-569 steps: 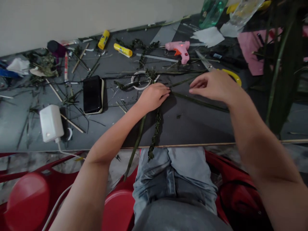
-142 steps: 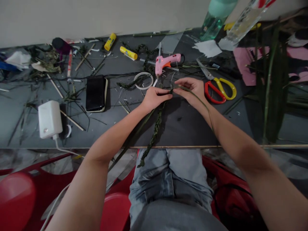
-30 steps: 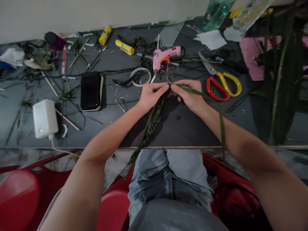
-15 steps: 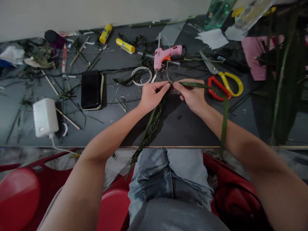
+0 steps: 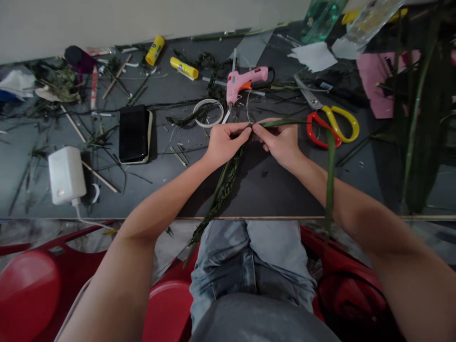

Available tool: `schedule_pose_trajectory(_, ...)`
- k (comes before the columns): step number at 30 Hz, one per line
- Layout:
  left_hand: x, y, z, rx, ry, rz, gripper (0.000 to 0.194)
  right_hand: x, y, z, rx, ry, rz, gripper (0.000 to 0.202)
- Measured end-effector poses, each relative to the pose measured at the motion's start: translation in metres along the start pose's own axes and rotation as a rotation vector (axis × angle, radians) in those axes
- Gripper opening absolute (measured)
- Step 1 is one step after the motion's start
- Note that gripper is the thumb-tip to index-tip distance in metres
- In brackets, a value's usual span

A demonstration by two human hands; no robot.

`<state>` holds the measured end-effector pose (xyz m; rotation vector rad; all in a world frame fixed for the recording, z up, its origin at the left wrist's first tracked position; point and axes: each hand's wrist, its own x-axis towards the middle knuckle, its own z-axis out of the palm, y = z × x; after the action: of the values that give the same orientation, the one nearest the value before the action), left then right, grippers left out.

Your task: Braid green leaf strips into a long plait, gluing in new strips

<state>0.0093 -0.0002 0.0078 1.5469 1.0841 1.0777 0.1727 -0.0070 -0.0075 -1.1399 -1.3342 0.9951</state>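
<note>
My left hand [image 5: 226,141] pinches the top end of a dark green braided leaf strand [image 5: 228,185], which hangs down over the table's front edge toward my lap. Touching it at the fingertips, my right hand [image 5: 280,141] is closed on a long green leaf strip [image 5: 330,175]. The strip runs right from my fingers, then drops across my right forearm. Just above my hands lies a pink glue gun [image 5: 240,84], beside a white tape ring [image 5: 208,113]. Scissors [image 5: 327,118] with red and yellow handles lie right of my right hand.
A black phone [image 5: 133,134] and a white power adapter [image 5: 67,175] lie on the left. Two yellow glue sticks [image 5: 155,50] are farther back. Plastic bottles [image 5: 322,21], torn white paper [image 5: 314,57] and pink paper [image 5: 374,85] lie at the right. Leaf scraps are scattered about.
My right hand has shifted slightly left, and its fingertips now meet those of my left hand. The leaf strip has moved slightly left with it.
</note>
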Motion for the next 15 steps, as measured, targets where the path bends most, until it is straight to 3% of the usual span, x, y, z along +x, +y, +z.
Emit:
schedule_pose_trajectory(5,0.003,-0.005,0.0,-0.098,0.021,-0.053,0.014,0.007,-0.003,-0.006,0.005,-0.083,0.038,0.06)
schedule_pose_trajectory(11,0.012,-0.006,-0.008,-0.299,0.013,-0.34,0.018,0.037,-0.008,-0.056,0.065,-0.398,0.367,0.082)
schedule_pose_trajectory(13,0.013,-0.004,-0.009,-0.343,0.017,-0.367,0.018,0.043,-0.012,-0.067,0.156,-0.312,0.3,0.078)
schedule_pose_trajectory(15,0.014,-0.002,-0.01,-0.376,0.018,-0.376,0.019,0.043,-0.017,-0.071,0.112,-0.11,0.042,0.059)
